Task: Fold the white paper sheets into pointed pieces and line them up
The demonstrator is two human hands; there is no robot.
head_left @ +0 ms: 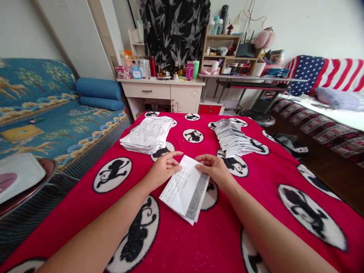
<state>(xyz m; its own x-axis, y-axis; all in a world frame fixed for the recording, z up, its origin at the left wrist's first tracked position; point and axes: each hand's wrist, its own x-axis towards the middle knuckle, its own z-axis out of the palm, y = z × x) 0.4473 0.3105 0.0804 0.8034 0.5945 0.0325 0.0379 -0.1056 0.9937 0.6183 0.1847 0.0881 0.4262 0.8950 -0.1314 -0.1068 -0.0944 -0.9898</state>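
A folded sheet of printed paper (183,187) is held just over the red cloth, its long side slanting toward me. It bears lines of small print and a grey band reading "2018". My left hand (165,167) pinches its upper left edge, thumb on top and index finger stretched past the corner. At the upper right edge, my right hand (218,171) grips it with the thumb on the face and fingers behind. Beyond my left hand lies a stack of flat printed sheets (149,132). Folded papers (234,139) lie overlapped in a row beyond my right hand.
The red cloth (187,242) with black-and-white monkey circles covers the table. A blue patterned sofa (62,125) stands at left, near a tray (47,170). Behind the table are a white dresser (159,91) and a desk with shelves (227,57). A bed (335,102) is at right.
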